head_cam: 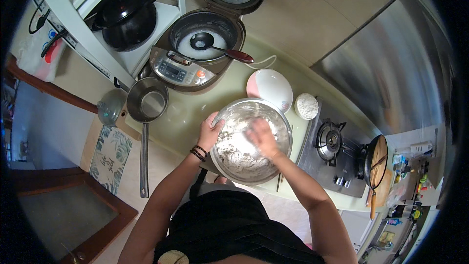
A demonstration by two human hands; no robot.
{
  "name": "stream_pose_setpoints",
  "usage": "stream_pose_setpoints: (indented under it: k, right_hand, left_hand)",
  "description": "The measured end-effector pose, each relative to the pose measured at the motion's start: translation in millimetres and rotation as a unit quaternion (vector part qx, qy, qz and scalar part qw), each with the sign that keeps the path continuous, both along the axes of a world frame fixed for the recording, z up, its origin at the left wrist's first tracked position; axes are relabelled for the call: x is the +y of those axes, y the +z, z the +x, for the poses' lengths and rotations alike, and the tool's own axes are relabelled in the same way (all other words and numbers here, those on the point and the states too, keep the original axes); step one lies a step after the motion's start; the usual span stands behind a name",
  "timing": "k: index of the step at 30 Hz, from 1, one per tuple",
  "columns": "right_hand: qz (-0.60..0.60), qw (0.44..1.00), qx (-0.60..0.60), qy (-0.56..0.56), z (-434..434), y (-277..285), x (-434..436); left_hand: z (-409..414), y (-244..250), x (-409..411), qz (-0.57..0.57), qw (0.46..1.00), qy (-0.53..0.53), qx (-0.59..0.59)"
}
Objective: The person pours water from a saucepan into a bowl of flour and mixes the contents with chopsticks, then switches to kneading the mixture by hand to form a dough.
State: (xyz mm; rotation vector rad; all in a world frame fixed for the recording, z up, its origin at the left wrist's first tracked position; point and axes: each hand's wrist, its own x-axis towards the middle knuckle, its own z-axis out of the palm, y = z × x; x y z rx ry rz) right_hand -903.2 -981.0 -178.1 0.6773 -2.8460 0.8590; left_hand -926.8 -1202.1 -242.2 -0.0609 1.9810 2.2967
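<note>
A stainless steel mixing bowl (280, 167) sits at the counter's front edge. It holds white flour (234, 146), partly loose and partly clumped. My left hand (210, 132) grips the bowl's left rim, thumb over the edge, with dark braided bands on the wrist. Inside the bowl, my right hand (263, 138) is over the flour, its fingers blurred by motion. Whether those fingers are closed on any flour cannot be made out. Behind the bowl lies a white and pink plate (271, 87). To its right stands a small cup of white flour (307, 106).
At the back, an open rice cooker (183, 75) holds whitish liquid and a ladle (238, 55). A steel saucepan (147, 99) overhangs the counter's left edge, handle toward me. On the right are a gas hob (331, 139) and a wok (368, 161). Chopsticks (280, 183) lie beside the bowl.
</note>
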Motion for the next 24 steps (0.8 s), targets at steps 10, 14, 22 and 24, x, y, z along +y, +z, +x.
stream_pose_setpoints:
  k: [10,14,22,24]
  right_hand:
    - [-0.538,0.652,-0.474,-0.245,-31,-81,33]
    - [-0.544,0.503,-0.628,-0.238,-31,-16,4]
    - [-0.048,0.988,-0.128,-0.067,35,-17,-38]
    - [0.042,0.994,0.003,-0.099,46,-12,-56]
  left_hand:
    - [16,4,4,0.025,0.998,0.05,0.001]
    - [18,8,3,0.023,0.998,0.053,-0.007]
    - [13,10,6,0.042,0.998,0.047,-0.006]
    - [13,13,5,0.053,0.997,0.046,-0.02]
